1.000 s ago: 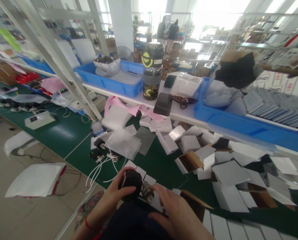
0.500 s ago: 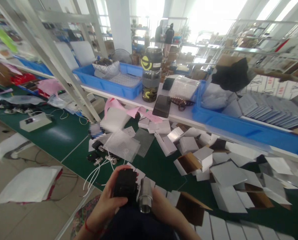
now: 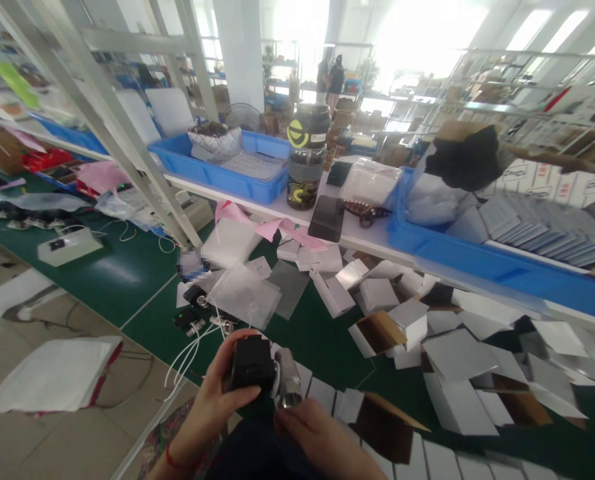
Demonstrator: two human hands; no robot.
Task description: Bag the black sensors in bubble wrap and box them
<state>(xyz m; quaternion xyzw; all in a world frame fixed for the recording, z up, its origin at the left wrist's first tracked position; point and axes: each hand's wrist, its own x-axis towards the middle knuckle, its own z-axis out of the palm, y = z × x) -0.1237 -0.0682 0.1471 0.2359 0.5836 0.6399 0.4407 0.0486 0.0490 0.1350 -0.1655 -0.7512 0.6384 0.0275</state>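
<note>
My left hand is wrapped round the black housing of a motorized valve, thumb across its near side. From the housing's right side sticks the silvery metal valve body, a short tube with its round open end tilted toward me. At that lower end, my right hand is closed with its fingertips against the metal; part of its grip is hidden. Left of the hands, more black-and-metal valves lie with white cables trailing off the table edge.
White cartons, some with open flaps, cover the right of the green table. Bubble wrap sheets lie ahead. On the shelf above stand a dark bottle, a phone and blue bins. Two people stand far back.
My right hand has moved from behind the metal valve body down to its lower end. The valve has turned and tilted slightly, still in my left hand. The view has shifted a little.
</note>
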